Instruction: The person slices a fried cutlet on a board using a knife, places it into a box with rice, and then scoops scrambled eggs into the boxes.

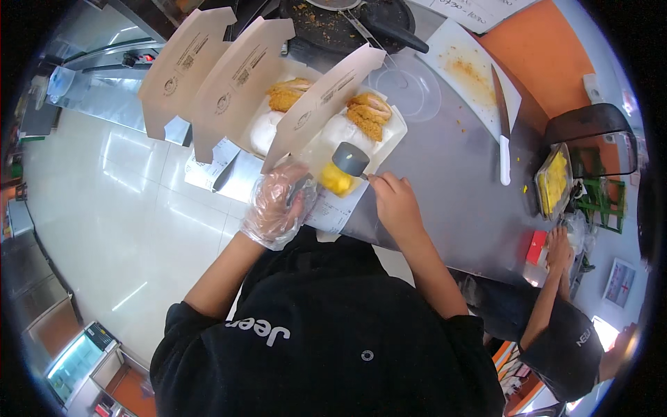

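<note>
My left hand (278, 205) wears a clear plastic glove and has its fingers curled at the near left of the front cardboard box (385, 149); what is inside them is unclear. My bare right hand (396, 201) grips the thin handle of a dark grey scoop (351, 158), tilted over yellow food (335, 179) in that box. Beside the scoop lie white rice (347, 135) and sliced fried cutlet (368, 115). A second open box (243, 111) holds cutlet (285, 97) and rice (265, 135); a further lid (174, 69) stands behind it. Paper slips (333, 215) lie under the boxes.
A black pan (313, 31) is at the back. Right of the boxes are a clear round lid (406, 90), a white board (462, 83), a knife (504, 156) and a tray of yellow food (552, 184). A co-worker's hands (556, 247) work at the far right of the steel counter (451, 215).
</note>
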`<move>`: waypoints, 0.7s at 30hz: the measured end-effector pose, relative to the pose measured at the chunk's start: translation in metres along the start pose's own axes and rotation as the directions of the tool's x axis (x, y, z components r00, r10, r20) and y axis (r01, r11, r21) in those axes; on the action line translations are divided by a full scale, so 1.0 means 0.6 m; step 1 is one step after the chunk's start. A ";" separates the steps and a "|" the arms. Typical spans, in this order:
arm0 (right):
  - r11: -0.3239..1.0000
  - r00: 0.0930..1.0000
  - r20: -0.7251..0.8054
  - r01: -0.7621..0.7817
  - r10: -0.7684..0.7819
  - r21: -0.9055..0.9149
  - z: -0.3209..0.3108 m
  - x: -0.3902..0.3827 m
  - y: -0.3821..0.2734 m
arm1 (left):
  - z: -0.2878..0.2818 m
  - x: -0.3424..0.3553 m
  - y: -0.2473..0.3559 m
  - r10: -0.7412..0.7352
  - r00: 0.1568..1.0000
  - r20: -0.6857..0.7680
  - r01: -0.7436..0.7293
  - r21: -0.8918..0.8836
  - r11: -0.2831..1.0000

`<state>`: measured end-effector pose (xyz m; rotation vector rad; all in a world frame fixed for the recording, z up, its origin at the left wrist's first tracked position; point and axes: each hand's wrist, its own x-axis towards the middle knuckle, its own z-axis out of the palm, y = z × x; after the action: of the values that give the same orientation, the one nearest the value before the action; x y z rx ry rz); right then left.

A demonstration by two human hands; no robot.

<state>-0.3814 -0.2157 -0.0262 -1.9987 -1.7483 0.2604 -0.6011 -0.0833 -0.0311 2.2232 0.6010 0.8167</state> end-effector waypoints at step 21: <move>0.327 0.799 0.030 -0.279 0.600 0.903 -0.007 -0.010 0.021 | 0.075 0.144 0.015 0.035 0.925 0.378 -0.179 0.353 0.918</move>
<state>-0.3697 -0.2235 -0.0294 -1.4920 -0.5108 0.8032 -0.5081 -0.0566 -0.0173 2.7001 0.4847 0.3308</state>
